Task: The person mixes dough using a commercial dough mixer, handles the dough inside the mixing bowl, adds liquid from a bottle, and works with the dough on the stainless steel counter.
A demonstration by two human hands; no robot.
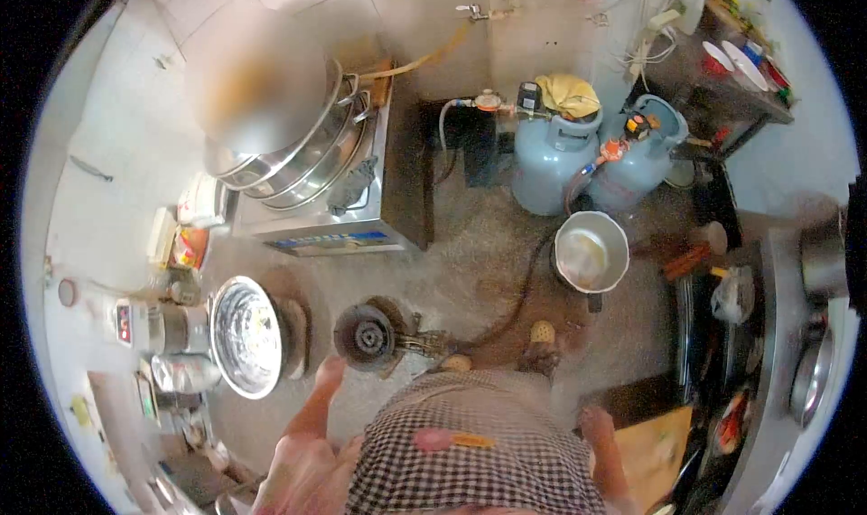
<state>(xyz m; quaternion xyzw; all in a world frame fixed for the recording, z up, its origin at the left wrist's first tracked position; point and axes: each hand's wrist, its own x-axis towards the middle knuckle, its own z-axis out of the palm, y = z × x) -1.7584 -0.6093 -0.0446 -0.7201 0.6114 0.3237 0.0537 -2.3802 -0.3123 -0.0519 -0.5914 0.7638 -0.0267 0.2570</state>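
Head view: left hand (329, 376) is stretched low, between the shiny metal basin (237, 318) and the cast-iron gas burner (368, 336); fingers are smeared, so can't tell whether it's clenched or released, nor whether it touches either one. Right hand (596, 421) hangs on the other side of the checked apron (479, 474), just beside the wooden board (639, 447); too blurred to call its grip, contact with the board unclear. Burner sits on the floor (479, 289) ahead of the wearer, ring facing up, brass-toned valve fitting (420, 342) on its right side, dark hose (517, 312) curving off right and up toward the cylinders. Basin is left of the burner, well apart from the board at lower right. Slippers (542, 332) show past the apron hem, one near the valve fitting. Metal pot (625, 260) with a dark stub handle stands on the floor to the right, pale residue inside. Behind it, two blue-grey gas cylinders (542, 167) side by side, orange regulators (614, 149), yellow cloth (569, 95) over the nearer-left one's collar. Upper left: stainless stove (406, 154) carrying a stacked steamer (307, 167), its top lost in blur. Upper right: dark table (763, 107) with white-and-red dishes (743, 63).
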